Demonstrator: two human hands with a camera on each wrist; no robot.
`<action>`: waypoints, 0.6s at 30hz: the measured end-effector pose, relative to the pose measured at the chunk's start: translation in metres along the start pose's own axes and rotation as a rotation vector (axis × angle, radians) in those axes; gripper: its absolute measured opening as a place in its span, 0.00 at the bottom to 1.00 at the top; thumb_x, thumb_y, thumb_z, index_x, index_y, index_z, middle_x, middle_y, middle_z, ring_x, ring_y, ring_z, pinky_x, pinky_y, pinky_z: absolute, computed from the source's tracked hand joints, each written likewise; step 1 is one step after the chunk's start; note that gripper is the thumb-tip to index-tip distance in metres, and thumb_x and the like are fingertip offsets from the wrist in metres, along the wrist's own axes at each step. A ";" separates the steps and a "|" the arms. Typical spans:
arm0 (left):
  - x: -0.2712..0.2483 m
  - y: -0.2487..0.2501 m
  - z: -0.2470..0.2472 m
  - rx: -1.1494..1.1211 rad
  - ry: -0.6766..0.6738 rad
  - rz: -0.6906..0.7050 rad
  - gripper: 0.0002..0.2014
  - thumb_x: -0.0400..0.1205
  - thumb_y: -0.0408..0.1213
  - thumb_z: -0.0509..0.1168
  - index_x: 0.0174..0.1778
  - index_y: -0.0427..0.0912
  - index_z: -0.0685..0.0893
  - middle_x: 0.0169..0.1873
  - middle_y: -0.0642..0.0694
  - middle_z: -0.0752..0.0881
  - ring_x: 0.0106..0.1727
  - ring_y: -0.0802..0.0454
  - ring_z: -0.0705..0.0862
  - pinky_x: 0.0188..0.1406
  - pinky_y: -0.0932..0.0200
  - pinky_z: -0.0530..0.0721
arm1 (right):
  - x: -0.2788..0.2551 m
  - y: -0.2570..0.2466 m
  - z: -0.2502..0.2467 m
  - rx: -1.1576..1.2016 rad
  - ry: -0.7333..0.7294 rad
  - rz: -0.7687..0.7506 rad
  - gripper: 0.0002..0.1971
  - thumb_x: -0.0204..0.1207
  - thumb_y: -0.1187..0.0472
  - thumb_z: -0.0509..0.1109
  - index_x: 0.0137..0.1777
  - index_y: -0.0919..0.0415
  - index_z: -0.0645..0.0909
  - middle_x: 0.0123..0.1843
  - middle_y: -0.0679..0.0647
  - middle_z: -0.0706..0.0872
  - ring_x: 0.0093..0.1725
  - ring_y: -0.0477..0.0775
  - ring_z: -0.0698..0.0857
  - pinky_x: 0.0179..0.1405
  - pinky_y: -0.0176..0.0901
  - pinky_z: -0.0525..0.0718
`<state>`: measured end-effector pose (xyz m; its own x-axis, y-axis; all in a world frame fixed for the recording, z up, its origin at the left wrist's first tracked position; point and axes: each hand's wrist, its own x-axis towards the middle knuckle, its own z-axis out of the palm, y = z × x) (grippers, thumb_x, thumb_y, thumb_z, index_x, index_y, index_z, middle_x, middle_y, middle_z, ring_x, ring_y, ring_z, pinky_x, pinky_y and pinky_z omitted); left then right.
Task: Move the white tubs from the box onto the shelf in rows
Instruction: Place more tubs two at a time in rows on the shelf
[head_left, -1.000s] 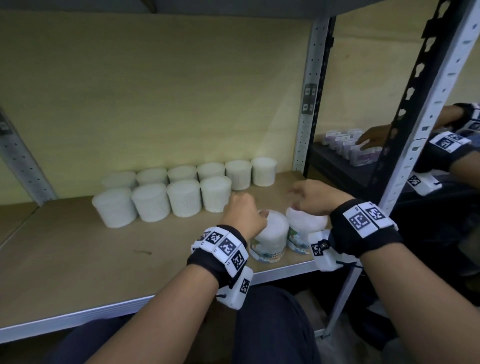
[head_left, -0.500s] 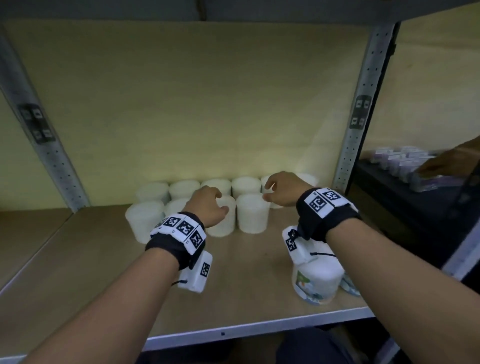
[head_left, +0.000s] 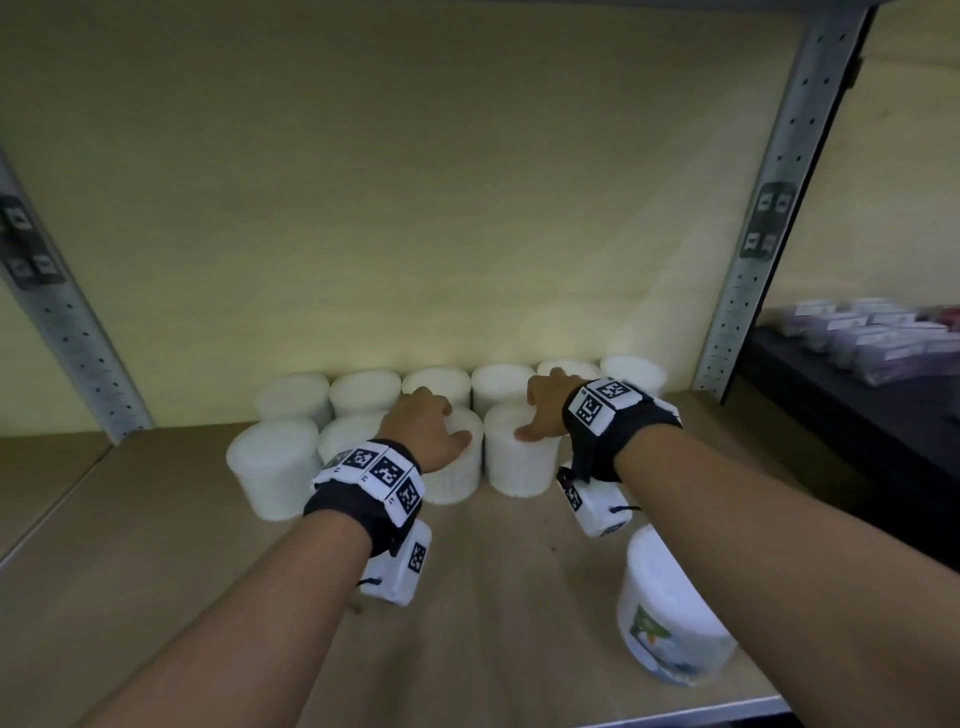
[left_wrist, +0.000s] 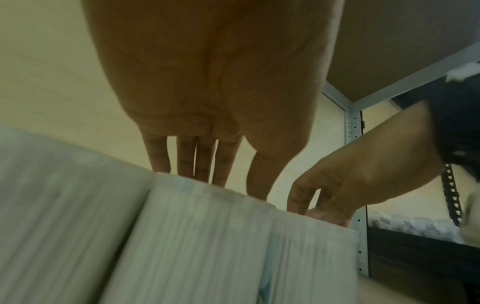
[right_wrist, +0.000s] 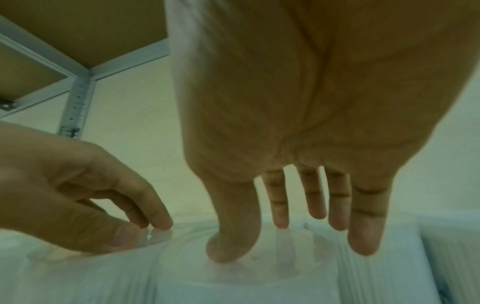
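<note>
the white tubs (head_left: 291, 395) stood in two rows at the back of the shelf (head_left: 156, 545). the left hand (head_left: 423, 428) lay over the third front tub (head_left: 457, 470) with fingers extended, grip released, and the right hand (head_left: 545, 402) touched the fourth front tub (head_left: 517, 457) likewise with a loose grip. one labelled tub (head_left: 670, 608) sat apart near the shelf's front edge.

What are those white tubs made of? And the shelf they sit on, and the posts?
White tubs: probably plastic, matte; fine upright ribs show on their sides in the left wrist view.
Shelf board: looks like wood or wood-look board, tan and dull.
Posts: most likely metal, grey, with rows of small punched holes.
</note>
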<state>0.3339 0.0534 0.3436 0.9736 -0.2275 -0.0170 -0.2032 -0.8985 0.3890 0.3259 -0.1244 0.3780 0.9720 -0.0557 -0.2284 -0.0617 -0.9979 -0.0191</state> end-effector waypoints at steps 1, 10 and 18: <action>0.001 -0.001 0.000 -0.001 0.003 0.002 0.28 0.78 0.52 0.66 0.71 0.40 0.76 0.71 0.42 0.75 0.72 0.44 0.74 0.71 0.48 0.75 | 0.000 -0.001 0.000 -0.031 0.009 0.001 0.32 0.74 0.43 0.70 0.72 0.62 0.71 0.72 0.61 0.71 0.70 0.63 0.75 0.64 0.54 0.77; 0.003 -0.004 0.003 0.008 0.015 0.016 0.28 0.78 0.53 0.66 0.71 0.42 0.76 0.69 0.43 0.75 0.72 0.45 0.73 0.71 0.50 0.74 | -0.001 -0.010 -0.003 -0.022 -0.005 -0.035 0.25 0.75 0.50 0.73 0.61 0.71 0.79 0.51 0.61 0.81 0.49 0.57 0.81 0.47 0.44 0.79; 0.004 -0.005 0.004 0.002 0.033 0.028 0.27 0.78 0.53 0.67 0.70 0.41 0.77 0.68 0.42 0.76 0.72 0.44 0.73 0.71 0.48 0.74 | -0.004 -0.013 -0.006 -0.028 -0.027 -0.074 0.23 0.76 0.60 0.71 0.70 0.69 0.76 0.69 0.63 0.80 0.66 0.61 0.82 0.65 0.48 0.82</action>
<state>0.3380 0.0555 0.3377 0.9704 -0.2404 0.0242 -0.2309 -0.8929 0.3866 0.3242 -0.1118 0.3849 0.9671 0.0184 -0.2538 0.0166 -0.9998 -0.0095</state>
